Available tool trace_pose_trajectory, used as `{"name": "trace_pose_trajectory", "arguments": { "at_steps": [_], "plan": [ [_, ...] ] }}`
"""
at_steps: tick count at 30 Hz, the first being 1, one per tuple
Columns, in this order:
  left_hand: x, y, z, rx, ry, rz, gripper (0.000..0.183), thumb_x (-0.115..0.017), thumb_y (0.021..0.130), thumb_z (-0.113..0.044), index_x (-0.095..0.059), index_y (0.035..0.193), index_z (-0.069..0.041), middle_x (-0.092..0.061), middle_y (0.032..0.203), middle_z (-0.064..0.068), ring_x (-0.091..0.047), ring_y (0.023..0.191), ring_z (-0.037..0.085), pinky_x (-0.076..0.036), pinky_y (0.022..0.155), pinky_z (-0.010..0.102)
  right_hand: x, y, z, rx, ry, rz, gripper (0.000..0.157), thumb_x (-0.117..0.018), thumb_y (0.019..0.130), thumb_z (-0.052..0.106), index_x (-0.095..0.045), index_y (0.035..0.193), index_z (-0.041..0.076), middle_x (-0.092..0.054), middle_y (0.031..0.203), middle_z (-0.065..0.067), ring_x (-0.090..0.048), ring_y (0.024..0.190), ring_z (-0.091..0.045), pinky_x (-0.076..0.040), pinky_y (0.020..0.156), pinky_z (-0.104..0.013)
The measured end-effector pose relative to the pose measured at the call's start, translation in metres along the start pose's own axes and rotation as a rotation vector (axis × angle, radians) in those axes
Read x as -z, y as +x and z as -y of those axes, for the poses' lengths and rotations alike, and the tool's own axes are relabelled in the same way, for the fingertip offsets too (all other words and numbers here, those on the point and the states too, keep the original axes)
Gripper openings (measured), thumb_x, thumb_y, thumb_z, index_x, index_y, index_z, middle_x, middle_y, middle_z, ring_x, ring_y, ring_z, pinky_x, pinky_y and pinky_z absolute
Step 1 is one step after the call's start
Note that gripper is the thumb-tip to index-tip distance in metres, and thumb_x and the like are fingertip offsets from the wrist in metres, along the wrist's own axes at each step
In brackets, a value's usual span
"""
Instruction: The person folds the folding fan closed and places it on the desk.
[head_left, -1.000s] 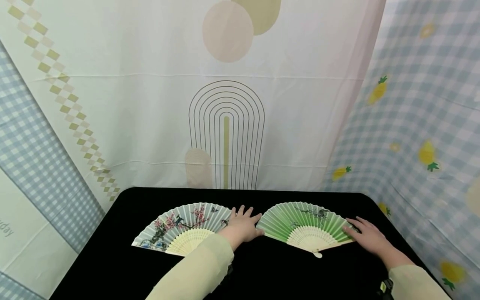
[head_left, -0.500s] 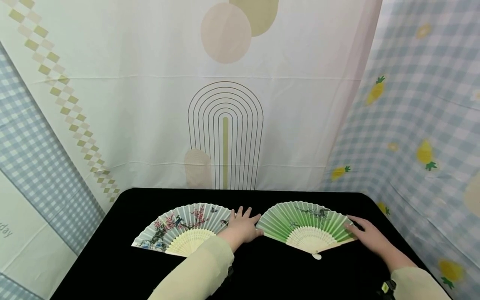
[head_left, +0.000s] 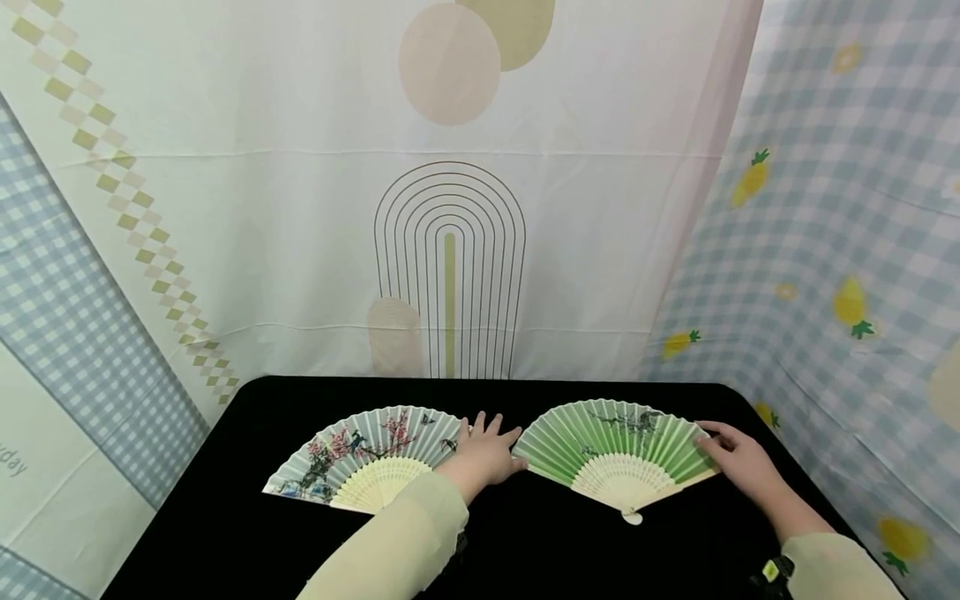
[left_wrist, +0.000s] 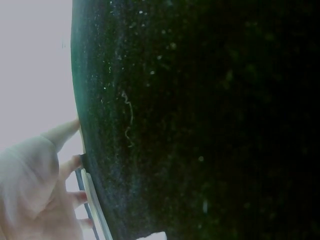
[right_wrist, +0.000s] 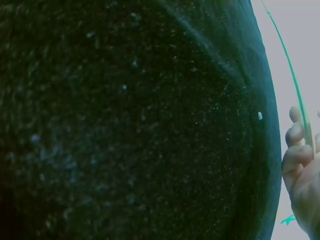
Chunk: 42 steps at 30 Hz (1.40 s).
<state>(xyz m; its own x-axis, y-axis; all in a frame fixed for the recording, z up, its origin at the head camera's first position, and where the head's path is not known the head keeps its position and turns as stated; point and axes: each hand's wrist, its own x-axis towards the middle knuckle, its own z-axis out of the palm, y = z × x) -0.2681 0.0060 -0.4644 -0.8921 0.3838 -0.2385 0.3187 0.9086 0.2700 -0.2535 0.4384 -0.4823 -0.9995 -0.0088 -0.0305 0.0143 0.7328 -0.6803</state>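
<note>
Green fan [head_left: 611, 442]: is lying spread on the bench's [head_left: 585, 558] right half, pleated rim facing the far edge; its right tip is now sitting slightly nearer the far right corner than a second ago, and its pivot is lying a little farther from the far edge.
Right grip [head_left: 738, 462]: is pinching the green fan's right end, fingers curling more than in the earlier frame, near the bench's right edge.
Left grip [head_left: 482, 457]: is staying where it was, relaxed and holding nothing, fingers spreading between the fans, its thumb meeting the green fan's left tip.
White fan [head_left: 360, 446]: is lying spread on the left half, unmoved, its blossom print showing.
Right wrist view: is showing the fan edge-on as a thin green line, standing clear of the bench, with fingertips wrapping its bench side; the head view is hiding this.
Left wrist view: is showing the palm and a pale strip [left_wrist: 95, 205] running past the fingers; which fan it belongs to, I cannot tell.
Left sleeve [head_left: 397, 533]: is blocking the white fan's lower right.
Patterned curtain [head_left: 585, 250]: is hanging behind the far edge.
Pineapple curtain [head_left: 817, 250]: is hanging beyond the right edge.
</note>
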Motion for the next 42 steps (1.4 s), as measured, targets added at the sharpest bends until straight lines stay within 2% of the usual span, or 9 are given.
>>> {"name": "trace_pose_trajectory", "arguments": {
  "at_steps": [6, 9, 15, 19, 22, 26, 35, 38, 42],
  "plan": [
    [-0.001, 0.0, 0.0, 0.0, 0.015, -0.017, 0.063, -0.053, 0.098, -0.056, -0.038, 0.154, -0.031, -0.023, 0.163, 0.007, -0.011, 0.15, 0.036, -0.009, 0.119, 0.059, 0.002, -0.002, 0.003, -0.06, 0.068, -0.048, 0.07, -0.054, 0.098, 0.055, -0.049, 0.143, 0.001, -0.063, 0.106, -0.013, -0.056, 0.068, -0.02, -0.049, 0.055, -0.036],
    [-0.002, 0.001, 0.001, 0.001, 0.013, -0.019, 0.063, -0.054, 0.097, -0.056, -0.039, 0.154, -0.031, -0.024, 0.163, 0.007, -0.011, 0.15, 0.036, -0.009, 0.119, 0.059, 0.003, -0.002, 0.004, -0.082, 0.152, -0.045, 0.071, -0.057, 0.097, 0.053, -0.046, 0.144, 0.0, -0.064, 0.1, -0.01, -0.054, 0.064, -0.02, -0.051, 0.054, -0.037],
    [0.001, -0.001, -0.001, 0.003, 0.008, -0.012, 0.063, -0.054, 0.097, -0.055, -0.039, 0.154, -0.031, -0.024, 0.163, 0.007, -0.012, 0.15, 0.036, -0.009, 0.119, 0.059, 0.005, -0.006, 0.004, -0.081, 0.346, -0.002, 0.068, -0.059, 0.1, 0.041, -0.038, 0.148, -0.001, -0.065, 0.099, 0.005, -0.062, 0.073, -0.014, -0.057, 0.062, -0.034],
    [0.002, -0.002, 0.0, -0.002, -0.002, -0.011, 0.063, -0.055, 0.097, -0.054, -0.04, 0.153, -0.03, -0.024, 0.162, 0.008, -0.012, 0.15, 0.036, -0.009, 0.119, 0.059, 0.007, -0.009, 0.003, -0.082, 0.546, 0.017, 0.049, -0.06, 0.101, 0.031, -0.045, 0.145, 0.016, -0.066, 0.102, 0.014, -0.066, 0.082, -0.009, -0.059, 0.068, -0.031],
    [0.002, -0.002, 0.0, -0.002, -0.008, -0.009, 0.063, -0.055, 0.098, -0.053, -0.04, 0.153, -0.029, -0.024, 0.162, 0.008, -0.012, 0.15, 0.036, -0.008, 0.119, 0.059, 0.008, -0.012, 0.003, -0.091, 0.712, 0.017, 0.031, -0.06, 0.101, 0.024, -0.053, 0.13, 0.034, -0.067, 0.101, 0.015, -0.065, 0.086, -0.006, -0.059, 0.071, -0.027],
    [0.003, -0.002, 0.0, 0.002, -0.008, -0.005, 0.063, -0.055, 0.097, -0.054, -0.04, 0.153, -0.03, -0.024, 0.162, 0.008, -0.012, 0.15, 0.036, -0.008, 0.119, 0.058, 0.006, -0.016, 0.006, -0.067, 0.872, 0.029, 0.03, -0.058, 0.102, 0.016, -0.058, 0.118, 0.041, -0.068, 0.098, 0.011, -0.065, 0.084, -0.007, -0.058, 0.073, -0.026],
    [0.001, 0.001, 0.001, 0.004, -0.005, -0.008, 0.064, -0.055, 0.096, -0.056, -0.04, 0.153, -0.031, -0.025, 0.162, 0.008, -0.012, 0.15, 0.037, -0.008, 0.119, 0.059, 0.001, -0.02, 0.01, 0.053, 0.983, 0.106, 0.037, -0.049, 0.105, 0.008, -0.058, 0.124, 0.038, -0.07, 0.112, 0.007, -0.07, 0.096, -0.014, -0.059, 0.079, -0.032],
    [-0.001, 0.003, 0.001, 0.007, 0.001, -0.013, 0.064, -0.055, 0.096, -0.057, -0.041, 0.153, -0.031, -0.026, 0.162, 0.008, -0.012, 0.15, 0.037, -0.009, 0.119, 0.06, 0.0, -0.022, 0.01, 0.112, 1.026, 0.157, 0.042, -0.044, 0.106, 0.006, -0.053, 0.136, 0.034, -0.069, 0.118, 0.006, -0.069, 0.102, -0.016, -0.059, 0.082, -0.034],
    [-0.002, 0.003, 0.0, 0.011, 0.005, -0.018, 0.064, -0.056, 0.096, -0.056, -0.042, 0.152, -0.031, -0.026, 0.162, 0.008, -0.013, 0.15, 0.037, -0.009, 0.119, 0.059, 0.0, -0.025, 0.013, 0.122, 1.061, 0.17, 0.049, -0.043, 0.107, 0.006, -0.043, 0.149, 0.032, -0.067, 0.122, 0.007, -0.068, 0.106, -0.016, -0.058, 0.083, -0.036]
  ]
}}
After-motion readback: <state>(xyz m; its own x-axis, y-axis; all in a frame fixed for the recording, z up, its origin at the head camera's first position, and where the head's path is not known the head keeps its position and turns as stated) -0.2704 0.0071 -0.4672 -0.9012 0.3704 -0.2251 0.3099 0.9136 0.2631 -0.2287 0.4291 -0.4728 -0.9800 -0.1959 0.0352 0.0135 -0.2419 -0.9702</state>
